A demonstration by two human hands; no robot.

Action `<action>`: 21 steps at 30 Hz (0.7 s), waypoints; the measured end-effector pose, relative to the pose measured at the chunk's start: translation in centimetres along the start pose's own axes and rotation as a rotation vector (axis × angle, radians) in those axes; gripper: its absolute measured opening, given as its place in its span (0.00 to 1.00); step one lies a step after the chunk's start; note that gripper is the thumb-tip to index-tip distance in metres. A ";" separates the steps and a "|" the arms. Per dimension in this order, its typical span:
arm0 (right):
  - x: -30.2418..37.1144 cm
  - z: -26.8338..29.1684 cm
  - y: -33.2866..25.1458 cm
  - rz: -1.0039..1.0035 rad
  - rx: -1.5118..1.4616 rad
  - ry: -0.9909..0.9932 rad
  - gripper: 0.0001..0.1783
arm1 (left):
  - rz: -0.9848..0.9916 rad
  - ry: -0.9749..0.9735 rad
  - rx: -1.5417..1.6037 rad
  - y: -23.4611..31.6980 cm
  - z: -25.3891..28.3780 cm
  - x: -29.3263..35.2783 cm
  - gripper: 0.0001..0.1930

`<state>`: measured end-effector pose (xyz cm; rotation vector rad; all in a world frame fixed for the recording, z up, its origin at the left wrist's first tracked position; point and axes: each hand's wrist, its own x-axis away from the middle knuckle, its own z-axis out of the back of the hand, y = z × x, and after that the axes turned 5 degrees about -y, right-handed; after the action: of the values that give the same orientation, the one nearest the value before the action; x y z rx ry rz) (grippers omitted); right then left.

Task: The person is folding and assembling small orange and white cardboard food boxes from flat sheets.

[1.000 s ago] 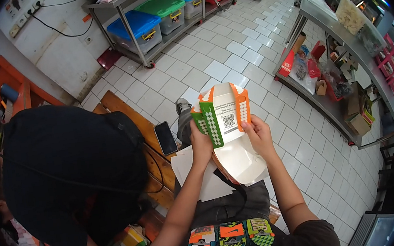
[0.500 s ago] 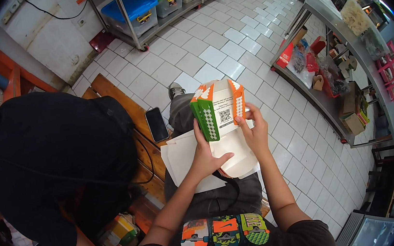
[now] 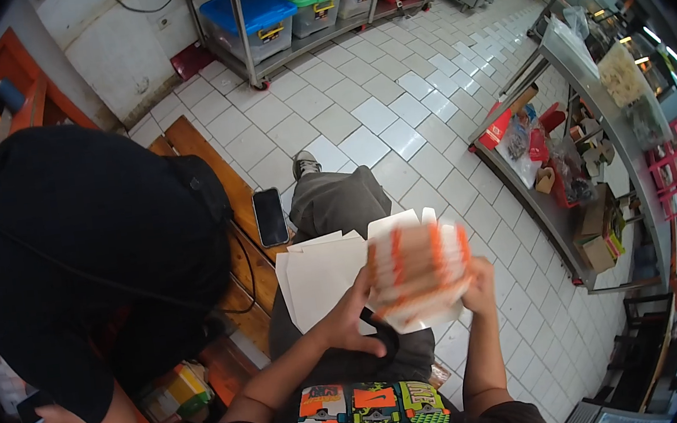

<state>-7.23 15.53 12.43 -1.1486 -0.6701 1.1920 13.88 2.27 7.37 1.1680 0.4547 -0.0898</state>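
Above my lap a folding cardboard food box (image 3: 420,267), white with orange stripes, is smeared by motion. Pale flaps stick out at its far and near edges. My right hand (image 3: 479,286) grips its right edge with bent fingers. On the other side my left hand (image 3: 351,320) is open, thumb spread well away from the fingers. Its fingertips are at the box's left edge; whether they press on it I cannot tell. Flat white cardboard sheets (image 3: 322,284) lie stacked across my lap, left of the box.
Close on my left a person in black (image 3: 102,263) bends forward, holding a phone (image 3: 34,409). Another phone (image 3: 270,218) lies on the wooden bench (image 3: 212,163). Lidded plastic bins (image 3: 250,25) line a low rack ahead. A metal shelf (image 3: 536,226) with bags and boxes stands right.
The box has turned over in my hands, from its green and printed side to the orange-striped one, and come lower and nearer. My left thumb has moved off the inside of the box.
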 end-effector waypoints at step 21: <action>-7.5 1.7 -6.5 0.394 -0.200 -0.790 0.24 | 0.095 -0.513 1.213 0.8 -8.0 -2.2 0.04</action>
<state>-8.55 9.25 20.23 -0.9753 -1.2108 1.9853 9.76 9.44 6.37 2.2600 -0.1849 -0.6312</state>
